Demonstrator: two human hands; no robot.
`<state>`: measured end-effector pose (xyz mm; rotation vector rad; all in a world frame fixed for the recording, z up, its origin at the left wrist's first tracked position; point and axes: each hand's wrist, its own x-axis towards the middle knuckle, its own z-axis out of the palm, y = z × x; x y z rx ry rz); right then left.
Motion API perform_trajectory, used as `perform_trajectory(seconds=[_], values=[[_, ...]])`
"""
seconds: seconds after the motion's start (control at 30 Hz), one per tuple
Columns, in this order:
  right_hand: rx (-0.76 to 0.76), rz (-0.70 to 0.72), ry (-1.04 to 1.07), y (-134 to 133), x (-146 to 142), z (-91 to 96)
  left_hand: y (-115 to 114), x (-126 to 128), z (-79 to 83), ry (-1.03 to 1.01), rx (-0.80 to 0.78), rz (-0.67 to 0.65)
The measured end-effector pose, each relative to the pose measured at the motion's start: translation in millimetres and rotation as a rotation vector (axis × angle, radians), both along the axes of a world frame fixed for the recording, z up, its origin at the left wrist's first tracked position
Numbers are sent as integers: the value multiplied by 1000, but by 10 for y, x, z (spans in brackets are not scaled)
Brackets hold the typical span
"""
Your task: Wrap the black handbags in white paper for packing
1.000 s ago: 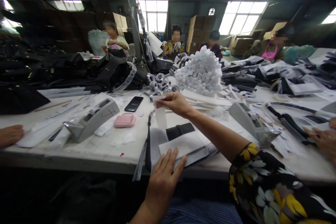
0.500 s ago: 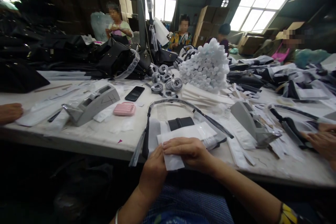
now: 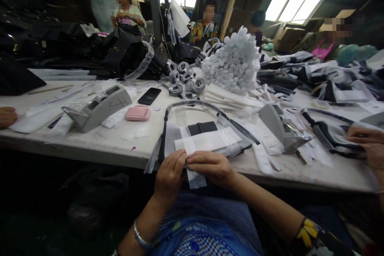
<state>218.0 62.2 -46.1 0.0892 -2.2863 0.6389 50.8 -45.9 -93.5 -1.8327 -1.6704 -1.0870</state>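
Observation:
A handbag (image 3: 170,140) lies at the table's front edge, partly under white wrapping, with a black flap (image 3: 201,127) showing. Its plastic-wrapped strap (image 3: 196,103) arches behind it. Across the bag's front is a folded white sheet (image 3: 217,138). A translucent white strip (image 3: 196,179) runs over the bag's near edge and hangs down. My left hand (image 3: 169,174) pinches at the strip's left side, thumb and fingers together. Beside it, my right hand (image 3: 214,168) presses on the strip with fingers closed. The fingertips of both hands nearly meet; exactly what lies under them is hidden.
Grey tape dispensers (image 3: 99,108) (image 3: 279,128) stand on either side. A phone (image 3: 149,96), a pink case (image 3: 138,113), rolled straps (image 3: 195,85) and a heap of white rolls (image 3: 232,64) lie beyond. Co-workers' hands (image 3: 367,140) (image 3: 7,117) are at both sides.
My view has tilted, so the table sits slightly higher and further left. My right fingers have drawn in at the bag's near edge, and less of the strip's upper part is covered.

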Motion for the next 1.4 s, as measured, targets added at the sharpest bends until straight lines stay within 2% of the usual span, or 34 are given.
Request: perform_trajectory(seconds=[0.13, 0.23, 0.3, 0.37, 0.43, 0.5, 0.6, 0.7, 0.8, 0.97, 1.1, 1.2, 1.3, 1.4], values=[[148, -10, -29, 13, -20, -52, -14, -10, -40, -50, -5, 4], [147, 15, -71, 5, 32, 20, -15, -14, -19, -46, -24, -50], [58, 84, -180, -12, 109, 158, -11, -18, 0, -29, -29, -80], [-101, 127, -271, -30, 189, 327, -9, -21, 11, -26, -25, -84], [-219, 62, -261, -36, 227, 454, -9, -23, 11, -30, -30, -80], [-210, -92, -201, -23, 200, 485, -11, -21, 1, -34, -34, -82], [-41, -245, -225, 21, 81, 354, -15, -16, -15, -33, -43, -83], [155, -288, -253, 61, -2, 156, -27, -21, -1, -40, -98, -87], [302, -306, -224, 87, 7, 23, -68, -51, 80, -51, -197, -117], [411, -318, -143, 112, 36, -94, -127, -113, 235, -49, -304, -196], [424, -348, -110, 75, 32, -131, -76, -105, 166, -3, -147, -140], [371, -319, -162, 46, 46, 11, -31, -89, 73, 39, -42, -130], [229, -260, -321, 119, -23, 277, -13, -84, 33, 40, -6, -148], [205, -337, -455, 330, -271, 457, -15, -84, 31, 55, 0, -148]])
